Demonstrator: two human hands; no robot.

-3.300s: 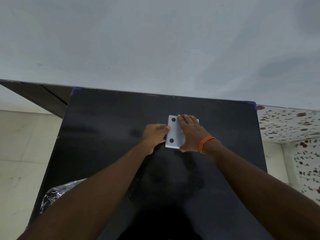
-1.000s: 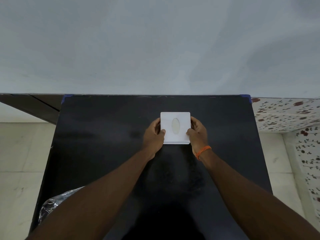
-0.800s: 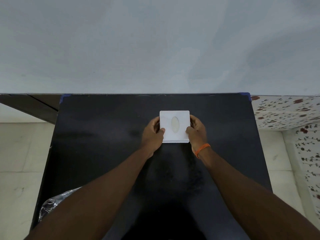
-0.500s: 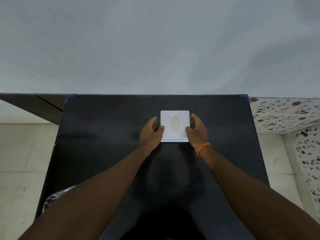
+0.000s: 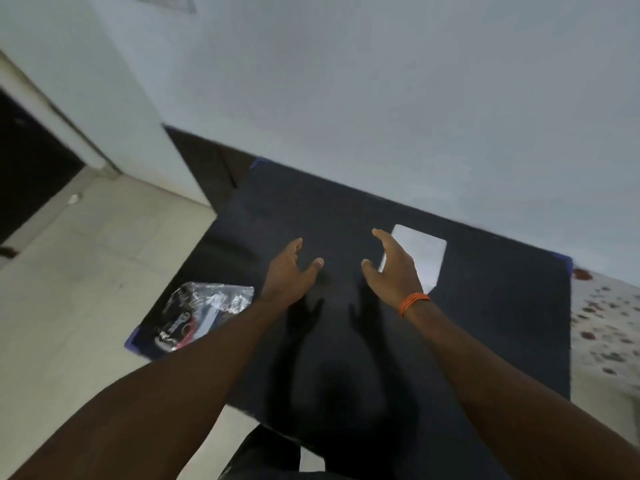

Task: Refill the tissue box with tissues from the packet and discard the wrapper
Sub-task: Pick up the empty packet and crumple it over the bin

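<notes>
Now, at the left edge of the black table (image 5: 485, 334), near its front corner, the crumpled clear wrapper (image 5: 204, 311) with red and white print is seen lying untouched. Next to the right, the left hand (image 5: 289, 271) is held open above the bare tabletop, fingers spread and nothing in it; the right hand (image 5: 393, 268), marked by an orange wristband (image 5: 414, 301), is likewise open and empty. Just behind and to the right of it, the white tissue box (image 5: 420, 258) rests flat on the table, partly hidden by that hand and apparently no longer touched. The refill is judged finished, and the discarding step is in hand: the wrapper must be reached by a leftward move, pinched lightly since thin film slips, and carried to a bin that is not visible. Compared with half a second earlier, both hands have been taken off the box's sides, and the view has been swung leftward so that the wrapper shows fully.
</notes>
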